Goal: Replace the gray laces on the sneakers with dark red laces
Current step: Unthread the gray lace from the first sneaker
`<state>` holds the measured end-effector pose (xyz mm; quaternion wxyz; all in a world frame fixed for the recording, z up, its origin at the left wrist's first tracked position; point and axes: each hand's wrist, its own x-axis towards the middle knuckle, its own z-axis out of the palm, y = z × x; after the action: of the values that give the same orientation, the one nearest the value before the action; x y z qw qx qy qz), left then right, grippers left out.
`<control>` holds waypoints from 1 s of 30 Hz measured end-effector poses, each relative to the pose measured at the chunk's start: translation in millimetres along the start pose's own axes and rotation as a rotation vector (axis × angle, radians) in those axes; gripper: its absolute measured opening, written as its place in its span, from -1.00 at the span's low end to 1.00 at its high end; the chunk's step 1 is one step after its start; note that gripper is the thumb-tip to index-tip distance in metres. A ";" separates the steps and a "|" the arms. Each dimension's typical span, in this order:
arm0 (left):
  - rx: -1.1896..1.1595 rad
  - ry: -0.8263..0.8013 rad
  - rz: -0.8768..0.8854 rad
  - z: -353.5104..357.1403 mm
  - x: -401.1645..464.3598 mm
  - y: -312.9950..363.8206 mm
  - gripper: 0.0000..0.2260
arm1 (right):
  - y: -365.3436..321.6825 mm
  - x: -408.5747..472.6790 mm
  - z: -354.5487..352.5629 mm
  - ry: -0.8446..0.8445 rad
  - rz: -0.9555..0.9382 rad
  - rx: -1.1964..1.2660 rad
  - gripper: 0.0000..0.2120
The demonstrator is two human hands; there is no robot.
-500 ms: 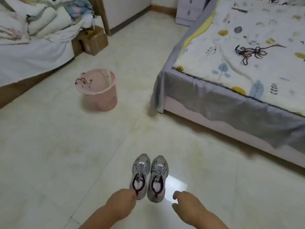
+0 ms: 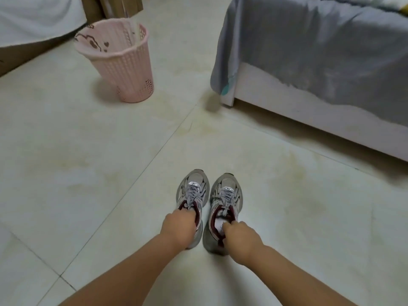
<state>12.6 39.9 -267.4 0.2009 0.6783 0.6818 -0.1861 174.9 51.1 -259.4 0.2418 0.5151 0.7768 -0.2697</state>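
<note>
Two gray sneakers with dark red lining and gray laces stand side by side on the tiled floor, toes pointing away from me. My left hand (image 2: 179,229) grips the heel opening of the left sneaker (image 2: 193,191), fingers curled into it. My right hand (image 2: 239,239) grips the heel opening of the right sneaker (image 2: 226,196), fingers hooked inside. The gray laces (image 2: 192,196) are still threaded and tied on both. The dark red laces are out of view now.
A pink plastic basket (image 2: 123,60) stands on the floor at the far left. A bed frame (image 2: 309,111) draped with a gray sheet fills the upper right. A second bed with white bedding (image 2: 33,21) is at the top left.
The camera has tilted down and come closer. Both hands have reached forward from just behind the sneakers and taken hold of their heel openings.
</note>
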 end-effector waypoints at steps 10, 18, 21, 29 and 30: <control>0.077 0.116 0.092 60.3 16.1 0.1 -0.73 | -0.6 36.9 52.9 0.189 -0.072 -0.066 -0.67; -0.079 0.088 0.099 69.8 -9.5 16.8 -0.74 | 8.9 4.4 71.9 0.150 -0.135 -0.104 -0.69; -0.162 0.230 0.058 60.5 -6.1 23.9 -0.79 | 13.6 -1.4 60.4 0.238 -0.138 0.090 -0.76; -0.472 0.230 0.049 58.9 20.3 56.2 -0.74 | 35.7 34.0 39.4 0.463 0.220 0.647 -0.77; -0.489 0.221 0.039 61.2 23.7 57.0 -0.74 | 34.0 38.4 40.4 0.444 0.210 0.684 -0.82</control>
<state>70.9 28.4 -330.8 0.2867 0.6389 0.7111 0.0633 197.0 60.8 -320.1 -0.0903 0.6876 0.6190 -0.3685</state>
